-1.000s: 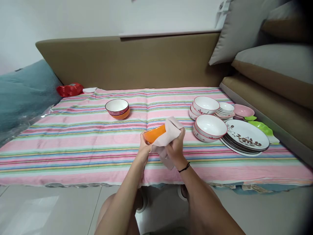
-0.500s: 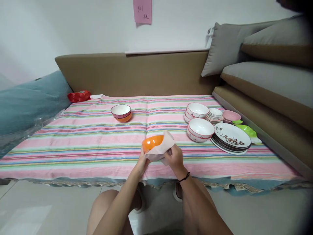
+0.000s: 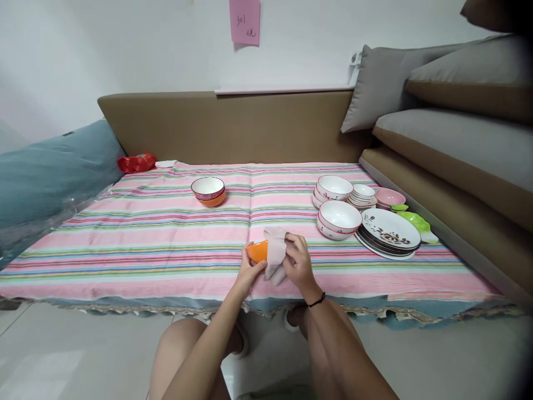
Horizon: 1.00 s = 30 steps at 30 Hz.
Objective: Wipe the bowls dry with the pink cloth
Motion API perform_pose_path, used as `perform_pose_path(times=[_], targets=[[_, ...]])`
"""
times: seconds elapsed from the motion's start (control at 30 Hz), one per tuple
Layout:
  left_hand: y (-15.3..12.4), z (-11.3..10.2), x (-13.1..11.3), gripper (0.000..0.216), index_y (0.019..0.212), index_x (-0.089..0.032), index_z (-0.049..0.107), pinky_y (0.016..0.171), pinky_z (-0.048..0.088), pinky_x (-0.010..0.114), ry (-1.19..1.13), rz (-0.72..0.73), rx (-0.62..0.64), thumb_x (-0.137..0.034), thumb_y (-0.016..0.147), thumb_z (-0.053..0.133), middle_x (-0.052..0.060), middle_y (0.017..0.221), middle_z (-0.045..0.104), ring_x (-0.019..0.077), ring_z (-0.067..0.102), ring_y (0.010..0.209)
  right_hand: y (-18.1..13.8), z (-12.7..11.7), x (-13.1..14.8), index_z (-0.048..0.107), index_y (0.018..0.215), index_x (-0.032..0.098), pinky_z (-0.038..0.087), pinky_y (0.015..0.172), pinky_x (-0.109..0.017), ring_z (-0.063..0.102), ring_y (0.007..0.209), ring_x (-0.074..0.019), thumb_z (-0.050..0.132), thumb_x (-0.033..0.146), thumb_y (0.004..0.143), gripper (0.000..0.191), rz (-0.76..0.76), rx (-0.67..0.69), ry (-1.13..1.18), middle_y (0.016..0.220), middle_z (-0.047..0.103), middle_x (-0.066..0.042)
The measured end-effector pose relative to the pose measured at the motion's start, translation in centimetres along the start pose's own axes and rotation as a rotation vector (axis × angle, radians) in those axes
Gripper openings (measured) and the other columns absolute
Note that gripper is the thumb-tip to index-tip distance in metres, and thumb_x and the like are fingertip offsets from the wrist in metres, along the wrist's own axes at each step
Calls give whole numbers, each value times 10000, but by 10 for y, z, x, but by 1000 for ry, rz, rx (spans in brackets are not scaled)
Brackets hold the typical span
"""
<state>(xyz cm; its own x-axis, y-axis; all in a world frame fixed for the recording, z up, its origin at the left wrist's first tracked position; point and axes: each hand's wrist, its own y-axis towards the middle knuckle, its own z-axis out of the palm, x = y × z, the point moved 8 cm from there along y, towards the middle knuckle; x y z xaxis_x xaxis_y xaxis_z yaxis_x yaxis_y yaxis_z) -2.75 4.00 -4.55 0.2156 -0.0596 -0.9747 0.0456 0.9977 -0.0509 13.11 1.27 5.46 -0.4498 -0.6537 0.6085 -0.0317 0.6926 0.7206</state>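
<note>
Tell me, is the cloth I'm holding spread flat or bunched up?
Bunched up: the cloth drapes in creases over part of the orange bowl, with a loose end hanging beside the right hand.

Exposes less of the orange bowl than before, drawing the cloth farther over its right side; bares the thumb of the left grip, spreads the fingers of the right grip.
</note>
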Motion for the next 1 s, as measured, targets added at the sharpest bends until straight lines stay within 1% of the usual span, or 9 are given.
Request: perform_pose_path(times=[0.13,0.23,0.4,0.5,0.7,0.77,0.87,0.93,1.0], targets=[[2,4,-9,731,1253,-215,381,936,453,327,105,-6,-22,-458,662,737,98,1205,523,220,543,1089,-1,16,-24,542,1268,210,320,1110,-483,389,1313,-279,483,146,733,542,193,11,104,1379,456,-109],[3,9,-19,692,1216,-202,368,935,460,333,232,-19,-1,-469,684,720,102,1190,509,219,537,1080,-3,24,-42,401,1397,207,272,1149,-478,337,1363,-276,549,260,749,667,332,-6,197,1460,373,-115],[3,14,-22,564,1186,-226,327,705,520,304,313,-176,143,-593,816,540,67,1052,548,176,582,851,-3,25,-58,480,1320,196,315,1112,-461,430,1284,-267,544,368,786,565,415,-116,268,1363,485,-118],[5,11,-21,498,1095,-233,371,570,492,269,323,-205,168,-669,854,394,33,941,540,157,559,743,-3,24,-68,558,1230,185,397,1040,-427,528,1181,-243,469,373,822,458,559,-245,390,1271,581,-98],[16,4,-19,484,1038,-216,417,580,472,285,399,-130,106,-662,852,406,11,835,517,170,542,722,-6,30,-78,661,1000,154,522,810,-380,640,895,-238,399,446,810,437,843,-432,525,914,702,-73],[22,0,-23,457,1000,-205,460,737,490,349,469,-24,20,-637,865,403,37,881,531,206,550,851,-6,26,-73,650,1049,164,507,864,-402,628,958,-241,364,428,845,439,779,-445,427,980,695,-84],[28,-6,-30,401,999,-188,531,984,385,424,525,181,-129,-547,912,375,98,1063,540,250,491,1082,6,26,-45,614,1141,205,370,1058,-484,483,1241,-273,428,376,855,382,435,-285,102,1268,588,-100],[30,-10,-26,365,1054,-186,544,1017,355,426,472,220,-174,-486,931,375,112,1113,539,253,484,1109,12,39,-20,611,1143,248,246,1125,-542,339,1362,-305,527,366,827,347,180,-97,-108,1399,489,-75],[30,-13,-20,333,1094,-194,530,995,377,399,368,231,-193,-456,931,404,99,1099,552,238,512,1066,13,53,-5,611,1133,279,173,1141,-573,282,1393,-319,579,348,821,322,29,51,-222,1434,458,-50]])
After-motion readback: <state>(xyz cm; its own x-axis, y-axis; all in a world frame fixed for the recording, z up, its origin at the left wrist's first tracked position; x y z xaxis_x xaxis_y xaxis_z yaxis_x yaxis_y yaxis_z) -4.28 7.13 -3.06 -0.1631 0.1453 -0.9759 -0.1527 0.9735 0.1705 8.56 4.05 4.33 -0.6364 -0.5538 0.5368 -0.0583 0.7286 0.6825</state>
